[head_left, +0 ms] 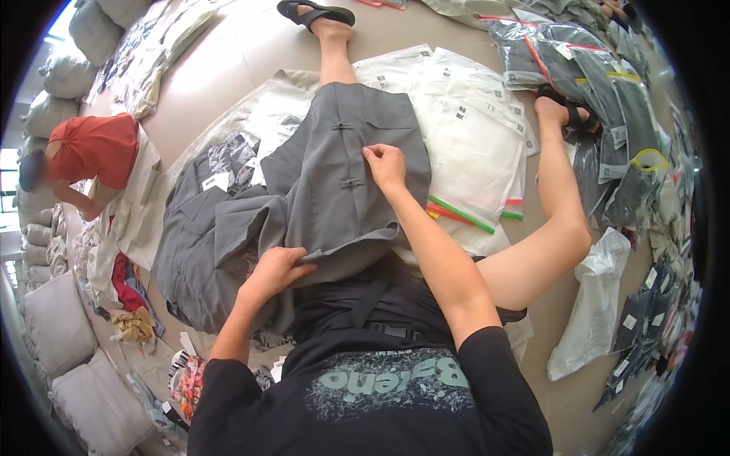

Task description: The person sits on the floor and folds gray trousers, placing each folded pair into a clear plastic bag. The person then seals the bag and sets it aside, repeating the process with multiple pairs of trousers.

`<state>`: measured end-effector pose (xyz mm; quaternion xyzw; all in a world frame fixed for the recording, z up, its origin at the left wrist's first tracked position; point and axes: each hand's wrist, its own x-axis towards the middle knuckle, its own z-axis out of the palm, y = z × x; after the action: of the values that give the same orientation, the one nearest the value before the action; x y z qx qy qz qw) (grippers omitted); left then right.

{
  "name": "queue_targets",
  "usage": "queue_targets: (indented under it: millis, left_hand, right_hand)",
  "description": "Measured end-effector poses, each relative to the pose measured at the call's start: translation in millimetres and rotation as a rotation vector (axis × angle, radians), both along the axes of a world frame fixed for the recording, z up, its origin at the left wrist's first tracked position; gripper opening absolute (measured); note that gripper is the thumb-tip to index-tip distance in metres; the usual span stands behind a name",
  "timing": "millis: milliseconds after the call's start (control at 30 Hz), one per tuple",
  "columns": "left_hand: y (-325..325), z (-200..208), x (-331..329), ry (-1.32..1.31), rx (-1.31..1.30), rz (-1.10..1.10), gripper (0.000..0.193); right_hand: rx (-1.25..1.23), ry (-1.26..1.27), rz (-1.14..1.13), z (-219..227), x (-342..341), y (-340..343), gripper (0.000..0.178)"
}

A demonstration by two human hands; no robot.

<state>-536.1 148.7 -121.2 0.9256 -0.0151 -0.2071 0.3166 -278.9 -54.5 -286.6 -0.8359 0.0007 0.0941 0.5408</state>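
Observation:
A grey sleeveless vest [327, 197] with knotted frog closures lies spread over my lap and one leg. My right hand [385, 166] pinches the vest's front edge between the two closures, thumb and forefinger together. Lower down, my left hand [275, 275] grips the near hem, which curls up in a fold. To the left, more grey cloth [190, 258] is heaped in loose folds. A grey-and-white patterned cloth [232, 158] with a white tag [216, 182] pokes out behind it. Flat white plastic garment bags [475, 144], some with green or red edges, overlap right of the vest.
Clear-bagged grey garments [563, 57] pile up at the far right, beside my sandalled foot [559, 112]. A crumpled clear bag [589, 304] lies on the floor nearer me. At left, a person in a red top [99, 148] bends over cloth; stuffed grey sacks [61, 323] line that side.

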Motion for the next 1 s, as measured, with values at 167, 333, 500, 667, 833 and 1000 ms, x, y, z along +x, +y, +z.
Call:
queue_targets:
  millis: [167, 333, 500, 667, 833, 1000]
  left_hand:
    - [-1, -8, -3, 0.007, -0.047, 0.024, 0.037]
    - [2, -5, -5, 0.024, -0.071, 0.068, 0.039]
    - [3, -6, -5, 0.05, -0.058, 0.093, 0.042]
    - [4, -1, -15, 0.038, -0.025, 0.121, 0.042]
    - [0, 15, -9, 0.09, -0.162, 0.21, 0.037]
    - [-8, 31, 14, -0.213, -0.262, 0.164, 0.02]
  right_hand:
    - [0.516, 0.473, -0.092, 9, 1, -15, 0.018]
    - [0.465, 0.676, 0.027, 16, 38, -68, 0.023]
    - [-0.014, 0.312, 0.247, 57, 135, -100, 0.026]
    - [1.339, 0.097, 0.112, 209, 177, -106, 0.052]
    - [-0.12, 0.097, 0.763, 179, 44, -152, 0.074]
    - [-0.533, -0.05, 0.668, 114, -140, -144, 0.096]
